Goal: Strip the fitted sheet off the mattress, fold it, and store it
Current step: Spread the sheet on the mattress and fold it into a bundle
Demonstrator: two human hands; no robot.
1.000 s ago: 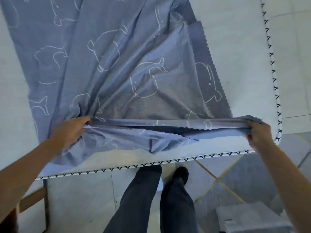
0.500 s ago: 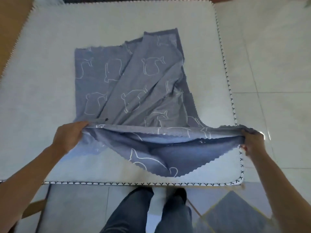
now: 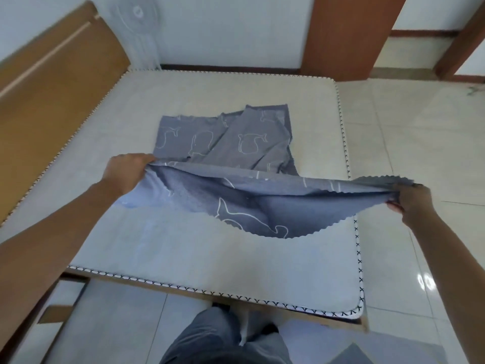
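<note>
A blue sheet [image 3: 236, 145] printed with white whale outlines lies partly folded on the bare pale mattress [image 3: 199, 258]. Its near edge is lifted off the mattress and stretched between my hands, sagging in the middle with a zigzag hem. My left hand [image 3: 126, 170] grips the left end of that raised edge. At the right end, my right hand [image 3: 409, 199] pinches the bunched fabric, out past the mattress's right side. The far half of the sheet stays flat on the mattress.
A wooden headboard [image 3: 52, 82] runs along the left of the bed. A white fan [image 3: 141, 30] stands by the far wall, with a brown door frame [image 3: 346, 35] to its right. Glossy floor tiles [image 3: 420, 127] lie right of the bed. My legs [image 3: 223, 337] stand at the foot.
My hands have raised the sheet's near edge higher and carried it away from me, toward the far half. The view has tilted up, showing the whole mattress and the wall.
</note>
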